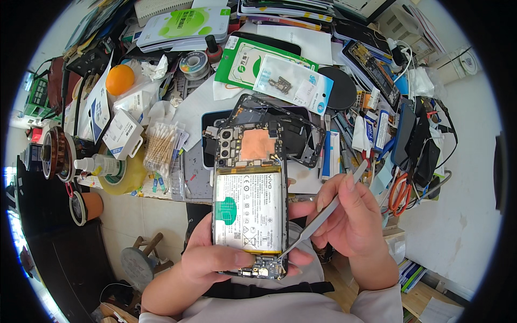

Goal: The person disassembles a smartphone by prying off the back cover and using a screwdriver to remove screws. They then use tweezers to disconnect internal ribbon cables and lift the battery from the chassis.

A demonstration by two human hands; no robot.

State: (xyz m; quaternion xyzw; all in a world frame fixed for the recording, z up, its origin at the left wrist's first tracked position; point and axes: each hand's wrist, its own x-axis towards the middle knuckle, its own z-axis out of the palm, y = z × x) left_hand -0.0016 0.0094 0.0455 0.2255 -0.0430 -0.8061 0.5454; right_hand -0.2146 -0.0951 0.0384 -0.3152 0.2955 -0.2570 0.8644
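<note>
My left hand (207,265) holds an opened smartphone (219,188) from below, its thumb pressed on the phone's lower left part. The back is off, showing a silver-white battery (252,210) with a green patch, a copper-coloured sheet (257,144) on the upper board, and camera lenses at top left. In my right hand (353,220), a slim grey metal pry tool (322,215) is pinched between thumb and fingers. Its thin tip reaches the small lower circuit board (263,265), just below the battery; whether it touches cannot be made out. Some right fingers lie by the phone's edge.
Behind the phone lie a loose black phone frame (315,142) and a parts bag (293,83). To the left are cotton swabs (160,141), a tape roll (132,180), a dropper bottle (99,165) and an orange (120,80). Tools and cables (401,191) crowd the right.
</note>
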